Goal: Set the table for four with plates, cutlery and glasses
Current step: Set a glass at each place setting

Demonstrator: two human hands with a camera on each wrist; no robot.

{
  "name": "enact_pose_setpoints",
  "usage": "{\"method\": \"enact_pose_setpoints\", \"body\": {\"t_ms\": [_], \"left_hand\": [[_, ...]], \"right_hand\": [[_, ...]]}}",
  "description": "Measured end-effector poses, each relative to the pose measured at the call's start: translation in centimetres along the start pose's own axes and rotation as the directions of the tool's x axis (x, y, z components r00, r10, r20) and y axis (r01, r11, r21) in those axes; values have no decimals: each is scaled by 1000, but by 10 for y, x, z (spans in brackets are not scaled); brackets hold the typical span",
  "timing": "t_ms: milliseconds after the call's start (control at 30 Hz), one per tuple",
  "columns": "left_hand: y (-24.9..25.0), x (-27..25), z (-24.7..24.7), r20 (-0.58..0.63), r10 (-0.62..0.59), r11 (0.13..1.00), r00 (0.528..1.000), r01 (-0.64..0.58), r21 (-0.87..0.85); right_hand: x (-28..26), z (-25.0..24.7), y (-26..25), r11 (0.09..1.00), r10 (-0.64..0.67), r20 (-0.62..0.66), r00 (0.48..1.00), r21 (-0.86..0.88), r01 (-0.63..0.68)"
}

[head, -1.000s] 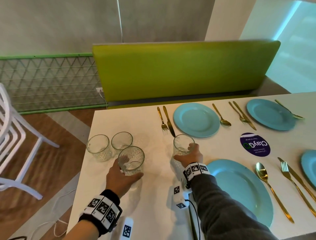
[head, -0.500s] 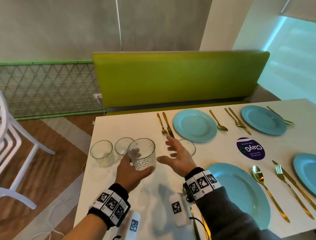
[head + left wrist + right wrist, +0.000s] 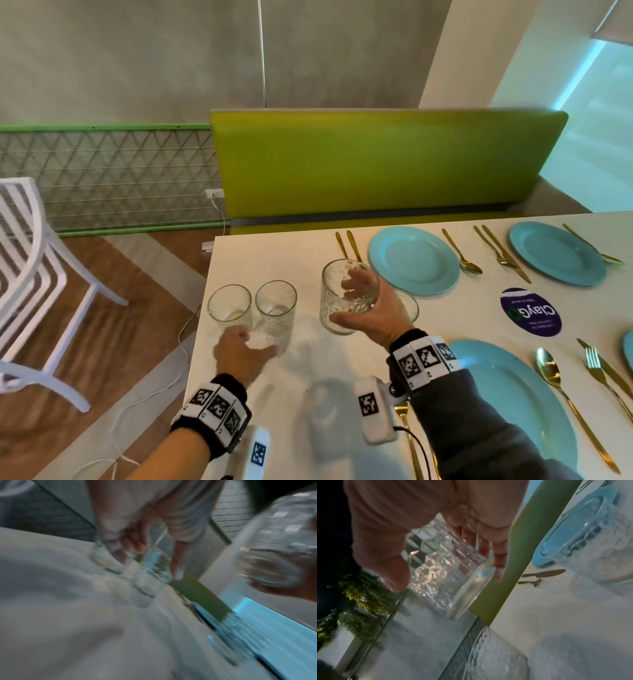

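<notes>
right hand [image 3: 371,318]: wrapped round a patterned glass [image 3: 347,296], lifted above the table [image 3: 308,377], likely bound for a place setting. left hand [image 3: 239,353]: fingers closing on the nearer of two standing glasses [image 3: 275,310]; whether it grips yet i cannot tell. purple sticker [image 3: 530,311]: reads "claygo".

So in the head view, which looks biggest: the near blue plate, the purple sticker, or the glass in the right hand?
1. Near blue plate, though nearness inflates it.
2. Held glass and purple sticker look alike; unranked.
</notes>
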State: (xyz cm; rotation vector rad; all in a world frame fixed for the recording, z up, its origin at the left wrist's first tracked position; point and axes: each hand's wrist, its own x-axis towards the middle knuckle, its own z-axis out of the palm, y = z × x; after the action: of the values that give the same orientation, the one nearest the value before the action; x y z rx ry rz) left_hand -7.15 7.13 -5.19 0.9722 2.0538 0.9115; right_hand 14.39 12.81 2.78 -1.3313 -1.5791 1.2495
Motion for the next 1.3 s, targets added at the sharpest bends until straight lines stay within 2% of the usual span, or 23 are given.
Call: {"method": "enact_pose_setpoints", "body": {"t_ms": [67,100,167,333,433,567,667,800,900,1000,1133,1300], "left_hand": [[-11,17,-12,-99,-173,983,980,165,-76],[-12,24,-17,-128,-214,973,968,201,-113],[-10,34,-22,-155,-223,966,962,197,-168],[-10,50,-20,-100,-117,977,988,96,-191],[-14,56,-16,-76,-93,984,993,80,-161],[-11,57,-22,-180,-41,997,983,28,-76],[17,55,-33,-273,7,999,962,-19,-39],[82,44,-39,-334,107,985,936,-145,-91],[125,36,-24,-295,246,935,923,-306,-180],[163,23,9,-225,325,882,918,-380,-278],[196,6,60,-131,369,871,920,-392,-298],[220,-11,107,-53,399,855,916,-392,-340]], "right_hand": [[4,-12,-3,1000,-6,-77,997,24,8],[5,-19,-4,999,-10,-107,994,33,14],[5,-33,-8,997,-9,-140,990,74,19],[0,-65,-12,986,5,-191,982,167,28],[-4,-85,-9,981,34,-250,968,196,17],[-8,-120,3,985,59,-339,939,174,1],[-12,-150,16,993,106,-441,891,97,-70],[-8,-189,43,975,203,-583,787,48,-216],[1,-215,68,928,276,-632,724,-21,-372],[10,-234,95,866,338,-657,674,-64,-496],[23,-248,128,804,415,-607,678,-103,-585],[36,-256,147,769,449,-581,679,-136,-625]]}}
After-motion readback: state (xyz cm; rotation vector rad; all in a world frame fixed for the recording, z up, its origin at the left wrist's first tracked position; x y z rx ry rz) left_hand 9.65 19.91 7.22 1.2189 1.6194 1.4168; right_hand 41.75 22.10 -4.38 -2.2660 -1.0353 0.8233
